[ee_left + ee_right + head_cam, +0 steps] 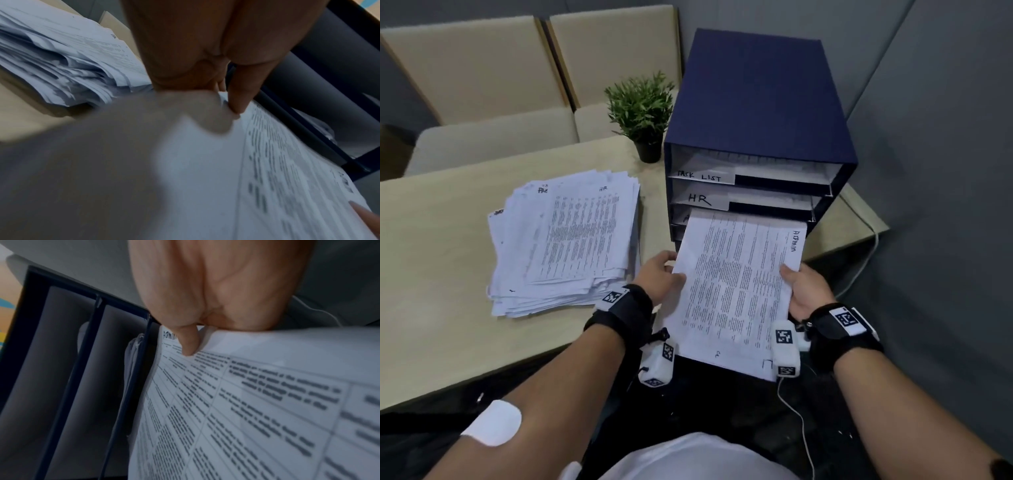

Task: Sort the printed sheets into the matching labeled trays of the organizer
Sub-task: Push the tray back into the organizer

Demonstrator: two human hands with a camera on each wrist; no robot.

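Note:
A printed sheet marked "ADMIN" at its far right corner is held level in front of the dark blue organizer. Its far edge lies at the mouth of the tray under the one labeled "HR". My left hand pinches the sheet's left edge, thumb on top. My right hand pinches the right edge, thumb pressing beside the "ADMIN" mark. The top tray reads "TASK LIST". The held sheet hides the lower labels. The left wrist view shows the sheet pinched under a fingertip.
A loose pile of printed sheets lies on the beige table left of the organizer. A small potted plant stands behind the pile beside the organizer. Cream seats line the far side. A white cable hangs at the right.

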